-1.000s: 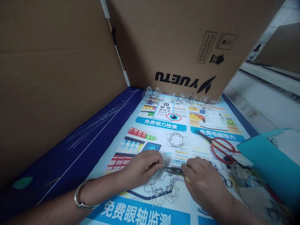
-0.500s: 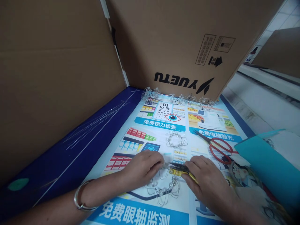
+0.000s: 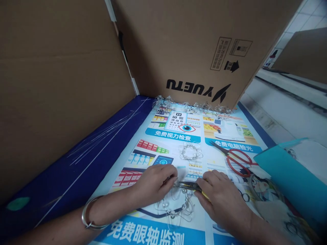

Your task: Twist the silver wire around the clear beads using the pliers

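Observation:
My left hand (image 3: 160, 180) is closed in a pinch on the upper left part of a beaded wire ring (image 3: 172, 214), a loop of clear beads with thin wire petals sticking outward. My right hand (image 3: 219, 194) grips pliers (image 3: 190, 185) with dark jaws and yellow handles. Their tips point left and reach the wire right beside my left fingertips. Whether the jaws are closed on the wire is too small to tell. Farther up the printed sheet lies a second, similar beaded wire ring (image 3: 190, 152), apart from both hands.
Red-handled scissors (image 3: 238, 161) lie right of the rings. Beyond them stands a teal box or folder (image 3: 288, 170) with white material. Several wire pieces (image 3: 196, 108) line the foot of the cardboard wall (image 3: 199, 51). Straight wires (image 3: 102, 136) lie on the blue strip at left.
The pliers have shifted slightly left and down, with the tips nearer my left fingertips. The near ring has tilted a little. My left hand stays almost in place.

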Action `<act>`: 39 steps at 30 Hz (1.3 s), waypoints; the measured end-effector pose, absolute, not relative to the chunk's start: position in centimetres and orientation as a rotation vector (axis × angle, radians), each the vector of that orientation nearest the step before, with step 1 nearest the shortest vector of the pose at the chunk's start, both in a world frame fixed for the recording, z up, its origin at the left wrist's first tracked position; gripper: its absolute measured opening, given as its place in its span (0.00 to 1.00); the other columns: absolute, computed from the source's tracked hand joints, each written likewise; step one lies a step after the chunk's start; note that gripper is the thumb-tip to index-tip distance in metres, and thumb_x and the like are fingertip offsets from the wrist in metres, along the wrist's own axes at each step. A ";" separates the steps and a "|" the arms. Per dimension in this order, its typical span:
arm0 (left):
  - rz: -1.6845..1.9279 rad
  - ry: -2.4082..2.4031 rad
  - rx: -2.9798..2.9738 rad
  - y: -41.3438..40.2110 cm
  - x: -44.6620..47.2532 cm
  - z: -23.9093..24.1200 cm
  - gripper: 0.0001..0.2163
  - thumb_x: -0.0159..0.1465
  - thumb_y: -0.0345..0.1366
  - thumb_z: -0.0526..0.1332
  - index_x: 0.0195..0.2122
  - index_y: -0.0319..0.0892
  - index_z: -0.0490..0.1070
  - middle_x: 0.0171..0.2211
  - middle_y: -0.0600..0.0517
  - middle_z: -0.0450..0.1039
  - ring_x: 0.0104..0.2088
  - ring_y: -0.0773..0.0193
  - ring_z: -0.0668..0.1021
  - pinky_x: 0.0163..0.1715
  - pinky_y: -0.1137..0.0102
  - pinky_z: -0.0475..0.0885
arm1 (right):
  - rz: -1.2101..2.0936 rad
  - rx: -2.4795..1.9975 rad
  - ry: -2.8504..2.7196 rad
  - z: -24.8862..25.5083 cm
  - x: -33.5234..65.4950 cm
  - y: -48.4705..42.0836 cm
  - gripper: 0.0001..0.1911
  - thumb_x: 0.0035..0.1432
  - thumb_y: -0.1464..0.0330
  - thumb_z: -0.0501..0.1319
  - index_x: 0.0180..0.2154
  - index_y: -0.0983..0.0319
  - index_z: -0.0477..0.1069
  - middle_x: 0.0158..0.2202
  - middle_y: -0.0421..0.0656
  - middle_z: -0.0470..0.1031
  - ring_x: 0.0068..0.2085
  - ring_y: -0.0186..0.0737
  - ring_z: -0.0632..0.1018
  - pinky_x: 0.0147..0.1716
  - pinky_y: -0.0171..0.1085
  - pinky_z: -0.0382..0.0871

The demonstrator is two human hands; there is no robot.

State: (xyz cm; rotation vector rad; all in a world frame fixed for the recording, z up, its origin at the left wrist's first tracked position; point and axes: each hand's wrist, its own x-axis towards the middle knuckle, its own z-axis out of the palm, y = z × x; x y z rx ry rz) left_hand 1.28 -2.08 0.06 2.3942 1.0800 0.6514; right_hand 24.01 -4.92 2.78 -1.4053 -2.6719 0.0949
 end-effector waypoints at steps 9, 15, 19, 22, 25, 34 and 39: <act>0.638 1.015 2.459 -2.2 1.4 0.2 0.05 0.61 0.29 0.51 0.30 0.41 0.63 0.27 0.53 0.67 0.28 0.66 0.69 0.28 0.71 0.61 | -0.132 -1.306 -2.754 3.1 23.5 -5.1 0.05 0.56 0.68 0.56 0.36 0.60 0.68 0.32 0.44 0.67 0.36 0.43 0.66 0.35 0.41 0.56; 0.584 0.988 2.409 -2.2 1.3 0.3 0.06 0.62 0.30 0.51 0.30 0.40 0.65 0.26 0.53 0.67 0.28 0.66 0.69 0.29 0.71 0.62 | -0.384 -1.168 -2.862 3.2 23.4 -5.6 0.07 0.54 0.75 0.56 0.37 0.62 0.67 0.30 0.43 0.66 0.32 0.42 0.66 0.30 0.41 0.55; 0.615 0.978 2.378 -2.1 1.2 0.3 0.06 0.63 0.31 0.51 0.30 0.40 0.64 0.26 0.53 0.66 0.28 0.66 0.68 0.29 0.71 0.62 | -0.434 -1.180 -2.845 3.0 23.4 -6.1 0.09 0.53 0.76 0.56 0.39 0.63 0.67 0.32 0.43 0.67 0.33 0.42 0.66 0.31 0.41 0.56; 0.731 0.992 2.306 -2.4 0.9 0.4 0.05 0.63 0.31 0.51 0.31 0.41 0.64 0.27 0.53 0.67 0.28 0.67 0.68 0.29 0.71 0.61 | -0.368 -1.218 -2.821 2.6 23.5 -6.1 0.07 0.55 0.72 0.57 0.38 0.62 0.67 0.32 0.42 0.67 0.33 0.42 0.66 0.31 0.41 0.56; 0.850 0.958 2.253 -2.9 0.4 1.1 0.04 0.64 0.30 0.51 0.32 0.40 0.63 0.27 0.53 0.66 0.28 0.67 0.68 0.28 0.72 0.62 | -0.278 -1.259 -2.825 2.4 23.5 -5.8 0.05 0.55 0.69 0.58 0.36 0.61 0.67 0.30 0.42 0.67 0.33 0.41 0.67 0.30 0.40 0.55; 0.414 0.759 2.622 -3.6 -0.8 2.5 0.05 0.64 0.31 0.49 0.34 0.43 0.62 0.21 0.55 0.66 0.21 0.65 0.67 0.25 0.69 0.59 | -0.212 -1.257 -2.817 2.5 23.4 -5.6 0.04 0.56 0.68 0.58 0.34 0.62 0.68 0.30 0.42 0.68 0.33 0.40 0.68 0.31 0.38 0.57; 0.475 0.787 2.561 -3.2 -0.8 1.8 0.05 0.64 0.31 0.50 0.34 0.42 0.63 0.23 0.55 0.68 0.24 0.65 0.70 0.26 0.70 0.61 | -0.186 -1.276 -2.828 2.6 23.5 -5.5 0.05 0.57 0.68 0.57 0.36 0.62 0.68 0.31 0.42 0.69 0.34 0.40 0.68 0.32 0.38 0.58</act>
